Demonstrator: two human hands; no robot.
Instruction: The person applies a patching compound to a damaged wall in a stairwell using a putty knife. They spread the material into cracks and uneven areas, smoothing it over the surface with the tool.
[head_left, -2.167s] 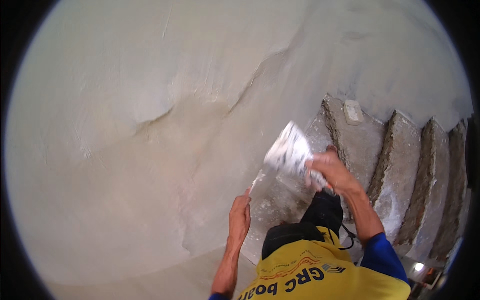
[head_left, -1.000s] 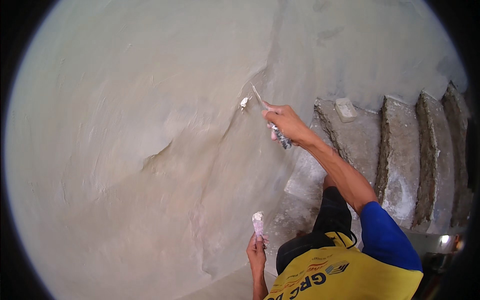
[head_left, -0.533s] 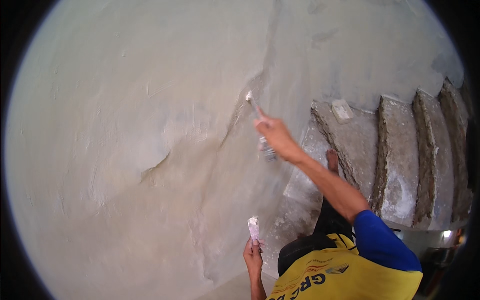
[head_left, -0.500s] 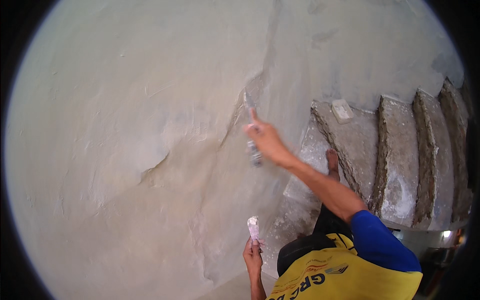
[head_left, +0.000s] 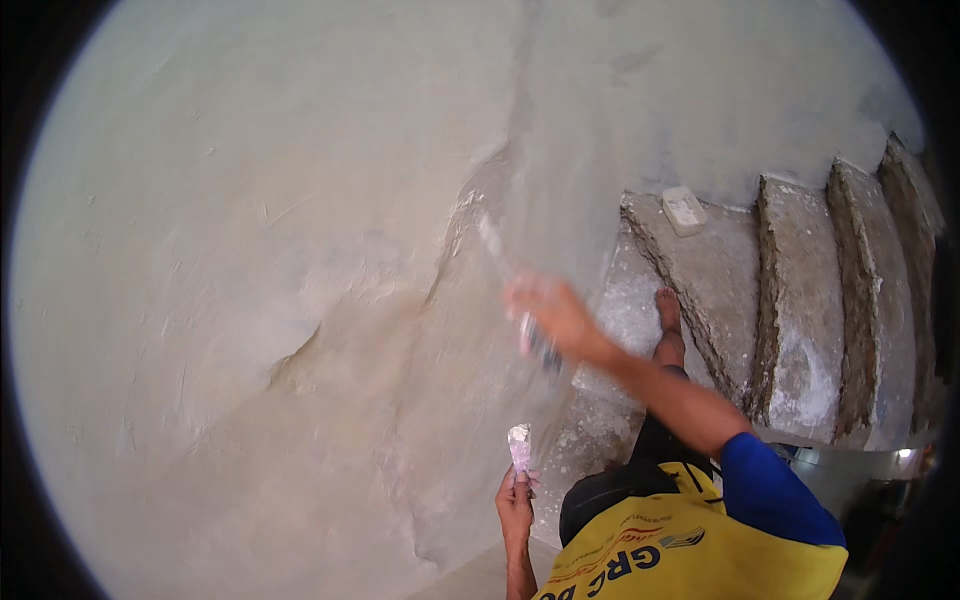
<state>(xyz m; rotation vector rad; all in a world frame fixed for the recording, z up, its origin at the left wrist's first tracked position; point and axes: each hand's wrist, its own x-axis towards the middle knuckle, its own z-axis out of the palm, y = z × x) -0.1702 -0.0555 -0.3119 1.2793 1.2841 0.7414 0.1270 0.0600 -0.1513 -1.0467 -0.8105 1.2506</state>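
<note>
Upper scraper shifted lower, pointing up-left, long axis diagonal

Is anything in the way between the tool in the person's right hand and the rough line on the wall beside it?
Nothing visible: only wall shows between the blurred tool in the right hand and the rough line. The tub sits on a step, off to the right; the left hand is lower down.

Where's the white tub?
Head view, right of centre: the white tub sits on a concrete step near the wall, above the bare foot in the picture.
</note>
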